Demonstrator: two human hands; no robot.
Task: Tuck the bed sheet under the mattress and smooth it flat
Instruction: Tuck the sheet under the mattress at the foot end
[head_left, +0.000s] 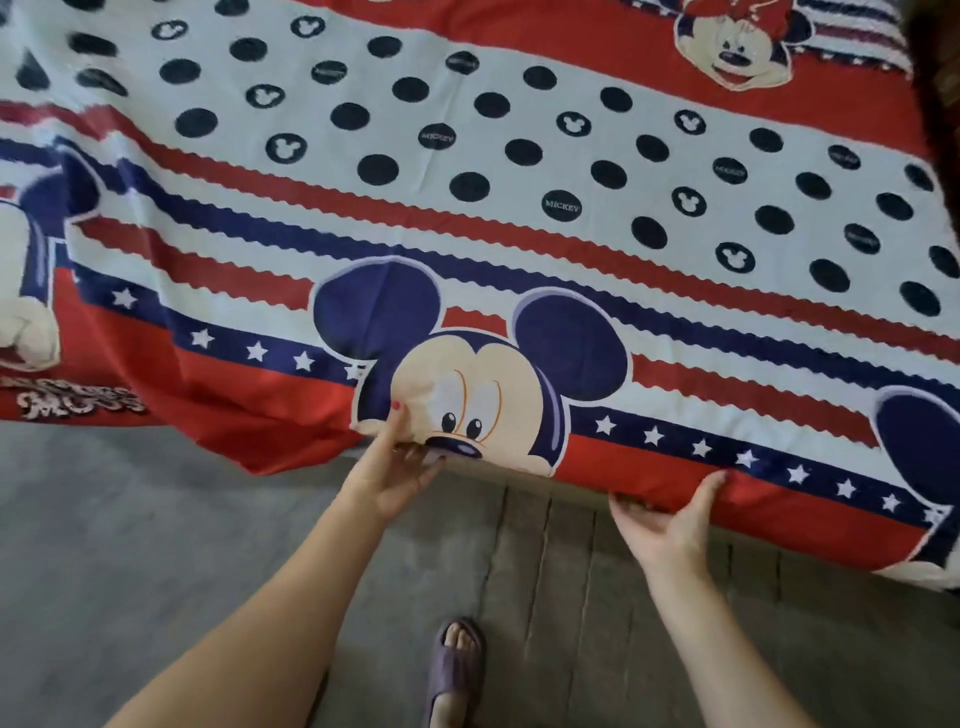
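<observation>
Both hands, left (400, 470) and right (662, 519), pinched the sheet (467, 208) hem at the bed's near edge; pulling taut before tucking would help

Floor (130, 519): smooth grey, matte, fills lower left. Grey ribbed mat (597, 597) lies on it along the bed edge, with parallel lengthwise grooves. Purple open-toe slipper (454, 670) stands on the mat near the bottom edge. Light is soft and even, no hard shadows. No walls or windows in view.
</observation>
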